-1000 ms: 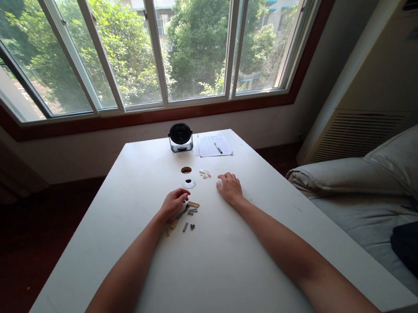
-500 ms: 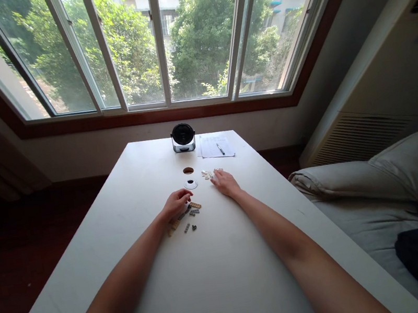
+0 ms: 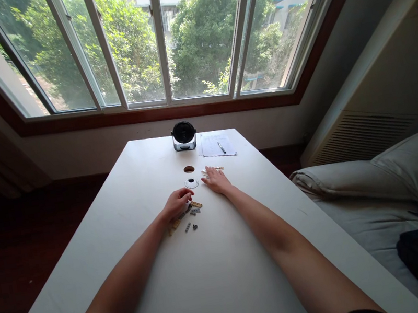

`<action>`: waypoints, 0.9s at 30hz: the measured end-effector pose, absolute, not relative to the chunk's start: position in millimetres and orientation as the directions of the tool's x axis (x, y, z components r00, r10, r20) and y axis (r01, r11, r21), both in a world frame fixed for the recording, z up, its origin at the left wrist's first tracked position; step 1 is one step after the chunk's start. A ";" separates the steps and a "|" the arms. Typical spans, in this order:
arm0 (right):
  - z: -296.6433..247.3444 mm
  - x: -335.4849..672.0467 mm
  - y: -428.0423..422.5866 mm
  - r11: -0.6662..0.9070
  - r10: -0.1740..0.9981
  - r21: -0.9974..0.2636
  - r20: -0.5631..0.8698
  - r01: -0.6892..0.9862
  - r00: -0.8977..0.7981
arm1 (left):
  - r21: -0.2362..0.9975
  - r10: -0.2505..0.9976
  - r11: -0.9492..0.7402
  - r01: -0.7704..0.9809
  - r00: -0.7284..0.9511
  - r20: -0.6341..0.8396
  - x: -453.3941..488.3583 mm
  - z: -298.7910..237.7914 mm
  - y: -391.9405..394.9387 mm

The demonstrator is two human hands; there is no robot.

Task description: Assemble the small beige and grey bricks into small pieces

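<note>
My left hand (image 3: 178,202) rests on the left of the table with its fingers curled in. Whatever they may hold is too small to make out. Under and in front of it lie small building pieces: a tan perforated beam (image 3: 196,204), grey beams (image 3: 187,227) and a dark small connector (image 3: 195,227). More tan pieces (image 3: 174,226) lie by the left wrist. Farther off, my right hand (image 3: 217,180) lies palm down with fingers stretched over a group of small pale pieces (image 3: 204,173), partly hiding them. A tan strip-like piece (image 3: 219,167) shows beyond its fingers.
On the white table (image 3: 213,283), a round cable hole (image 3: 189,169) and a white ring-shaped cover (image 3: 191,183) lie between the hands and a small black fan (image 3: 184,135). Papers (image 3: 213,145) with a pen (image 3: 222,147) lie at the far right. A couch (image 3: 355,207) stands beyond the right edge.
My right hand has shifted slightly left, its fingers flattening and spreading over the pale pieces. My left hand stays in nearly the same place.
</note>
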State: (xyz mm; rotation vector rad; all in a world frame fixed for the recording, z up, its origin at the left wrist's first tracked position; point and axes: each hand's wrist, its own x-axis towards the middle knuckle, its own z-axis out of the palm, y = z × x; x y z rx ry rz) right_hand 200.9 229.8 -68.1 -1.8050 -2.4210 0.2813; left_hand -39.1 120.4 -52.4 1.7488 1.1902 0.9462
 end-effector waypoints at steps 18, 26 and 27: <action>-73.0 161.2 234.0 0.180 0.979 -0.244 -0.050 0.953 -0.197 | 0.918 0.951 -0.232 0.322 0.272 0.145 -36.8 -43.2 115.0; -64.3 155.1 225.9 0.171 0.981 -0.260 -0.044 0.950 -0.188 | 0.907 0.947 -0.243 0.342 0.288 0.145 -37.2 -44.8 115.8; -62.6 157.0 224.9 0.175 0.983 -0.262 -0.011 0.949 -0.184 | 0.909 0.948 -0.240 0.341 0.284 0.144 -37.2 -45.5 116.1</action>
